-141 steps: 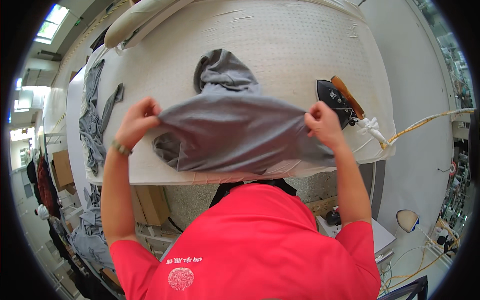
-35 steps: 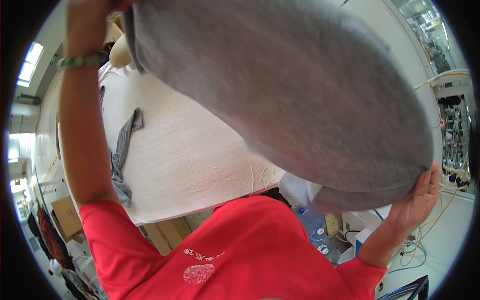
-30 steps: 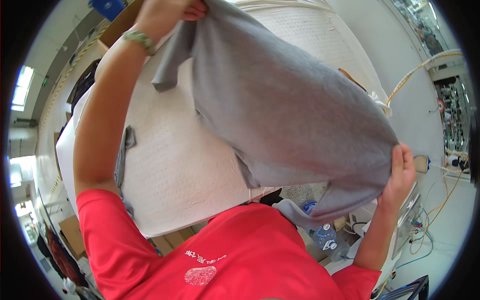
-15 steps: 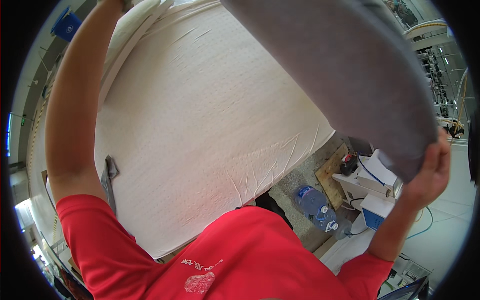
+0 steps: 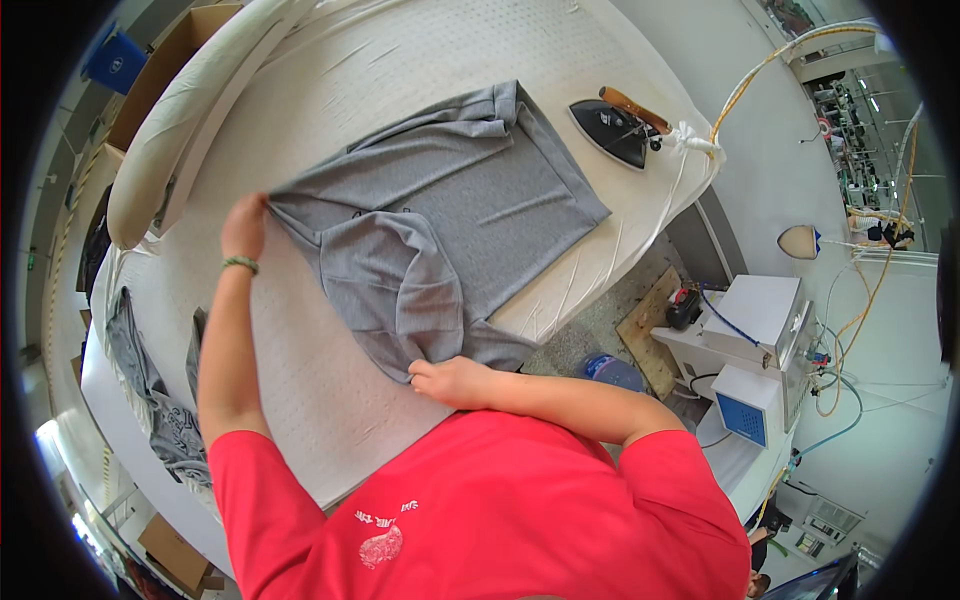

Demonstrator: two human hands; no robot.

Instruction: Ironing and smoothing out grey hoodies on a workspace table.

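A grey sweatshirt (image 5: 500,190), with a bunched part like a hood (image 5: 385,265), lies spread across the white padded ironing table (image 5: 300,330). My left hand (image 5: 245,230) is closed on the garment's left corner and pulls it into a taut point. At the near edge of the cloth, my right hand (image 5: 455,383) pinches the fabric just in front of my body. Beyond the garment's right side rests an iron (image 5: 615,130) with a dark soleplate and a wooden handle, touched by neither hand.
A long padded arm (image 5: 165,150) runs along the table's left side. More grey garments (image 5: 160,400) hang at the left edge. A hose (image 5: 735,100) rises from the iron. White machine boxes (image 5: 750,320) and a water bottle (image 5: 612,372) stand at the right.
The grey sweatshirt, raised in the air at the upper right before, now lies on the table. Both hands have come down toward me, and the iron has come into view.
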